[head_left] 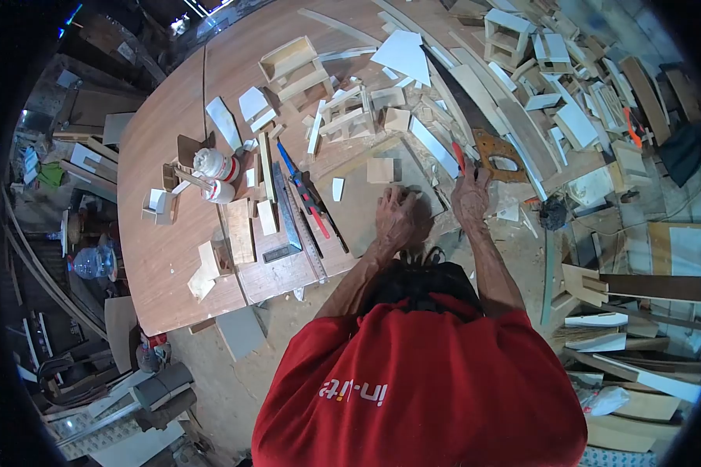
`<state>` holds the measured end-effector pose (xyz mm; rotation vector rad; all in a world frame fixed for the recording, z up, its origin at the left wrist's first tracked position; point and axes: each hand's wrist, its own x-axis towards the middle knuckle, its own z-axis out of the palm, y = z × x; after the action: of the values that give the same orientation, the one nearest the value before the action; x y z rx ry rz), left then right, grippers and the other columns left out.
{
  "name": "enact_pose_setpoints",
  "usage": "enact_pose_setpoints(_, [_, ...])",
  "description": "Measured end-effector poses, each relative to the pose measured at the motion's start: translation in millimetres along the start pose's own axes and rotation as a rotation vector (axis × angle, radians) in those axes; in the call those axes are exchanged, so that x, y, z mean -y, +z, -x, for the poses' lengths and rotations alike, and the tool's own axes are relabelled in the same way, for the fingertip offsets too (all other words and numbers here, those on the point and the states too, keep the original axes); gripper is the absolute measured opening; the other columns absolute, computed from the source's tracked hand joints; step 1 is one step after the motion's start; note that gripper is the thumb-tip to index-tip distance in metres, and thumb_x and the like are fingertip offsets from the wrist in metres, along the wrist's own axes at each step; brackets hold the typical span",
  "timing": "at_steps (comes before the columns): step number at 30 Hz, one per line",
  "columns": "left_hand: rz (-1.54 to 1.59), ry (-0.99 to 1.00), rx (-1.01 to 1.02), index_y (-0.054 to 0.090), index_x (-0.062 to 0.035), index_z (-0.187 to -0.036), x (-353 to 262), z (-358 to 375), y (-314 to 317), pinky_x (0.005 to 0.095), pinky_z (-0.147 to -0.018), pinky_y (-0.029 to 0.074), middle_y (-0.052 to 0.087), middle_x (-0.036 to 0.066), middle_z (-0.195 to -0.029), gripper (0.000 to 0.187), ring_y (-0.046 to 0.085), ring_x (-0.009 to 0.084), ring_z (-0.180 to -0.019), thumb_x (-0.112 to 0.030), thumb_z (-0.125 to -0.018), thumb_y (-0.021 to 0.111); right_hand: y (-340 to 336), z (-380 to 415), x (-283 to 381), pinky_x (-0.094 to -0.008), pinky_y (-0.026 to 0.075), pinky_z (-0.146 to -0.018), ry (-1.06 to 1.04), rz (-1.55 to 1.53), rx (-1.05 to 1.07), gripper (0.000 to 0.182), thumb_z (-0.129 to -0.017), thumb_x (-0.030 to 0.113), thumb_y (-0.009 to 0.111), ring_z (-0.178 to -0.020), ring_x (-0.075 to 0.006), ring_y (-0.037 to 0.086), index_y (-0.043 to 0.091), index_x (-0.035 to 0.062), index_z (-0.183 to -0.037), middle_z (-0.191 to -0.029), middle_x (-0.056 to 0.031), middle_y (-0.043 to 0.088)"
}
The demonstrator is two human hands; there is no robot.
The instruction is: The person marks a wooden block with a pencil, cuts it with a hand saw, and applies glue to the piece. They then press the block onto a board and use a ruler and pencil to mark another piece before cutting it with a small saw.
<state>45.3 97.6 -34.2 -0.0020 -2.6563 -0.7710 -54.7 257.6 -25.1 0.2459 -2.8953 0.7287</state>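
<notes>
My left hand [397, 214] rests on a flat board [354, 180] with its fingers a little apart and bent. Its fingertips are just below a small square wooden block [380, 170]. To the right, my right hand [471, 194] is closed around a slim red pen-like tool [459, 158], which sticks out past the fingers. Right beside that hand lies a handsaw [487, 148] with a wooden handle, its dark blade running up and away. A small white chip [338, 189] sits on the board left of the block.
Left of the board lie a try square [282, 253], a steel ruler [311, 253] and a blue-handled tool [287, 159]. White glue bottles [216, 165] stand farther left. Small wooden frames [296, 70], offcuts and long strips [494, 101] crowd the far side. More scrap wood [639, 342] is stacked at right.
</notes>
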Motion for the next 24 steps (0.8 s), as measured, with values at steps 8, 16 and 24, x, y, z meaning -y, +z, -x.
enact_pose_setpoints(8, [0.037,-0.053,-0.148,0.059,-0.0072,-0.116,-7.6,10.1,-30.3,0.0416,-0.081,0.044,0.057,0.014,-0.106,0.031,0.053,0.0312,-0.097,-0.013,-0.085,0.057,-12.8,35.3,44.9,-0.0389,0.048,-0.075,0.102,-0.64,0.139,0.029,-0.097,0.019,0.046,-0.087,-0.0281,0.061,0.057,0.0011,-0.117,-0.094,-0.0196,0.061])
enact_pose_setpoints(16, [0.995,-0.803,-0.369,0.062,0.0018,-0.101,15.6,22.3,-95.8,0.0234,-0.062,0.042,0.062,0.003,-0.085,0.021,0.053,0.0088,-0.073,-0.018,-0.095,0.057,12.2,73.9,140.0,-0.0364,0.049,-0.065,-0.159,-0.961,0.54,0.019,-0.093,0.017,0.053,-0.071,-0.0253,0.063,0.062,0.0032,-0.102,-0.081,-0.0131,0.063])
enact_pose_setpoints(24, [0.491,-0.955,-0.544,0.065,0.0046,-0.092,109.8,77.6,-126.1,0.034,-0.056,0.045,0.063,0.01,-0.065,0.02,0.057,0.0175,-0.058,-0.012,-0.09,0.054,51.8,80.3,190.8,-0.046,0.05,-0.072,-0.572,-0.479,0.459,0.035,-0.084,0.022,0.061,-0.09,-0.0376,0.06,0.051,0.0025,-0.111,-0.098,-0.0179,0.057])
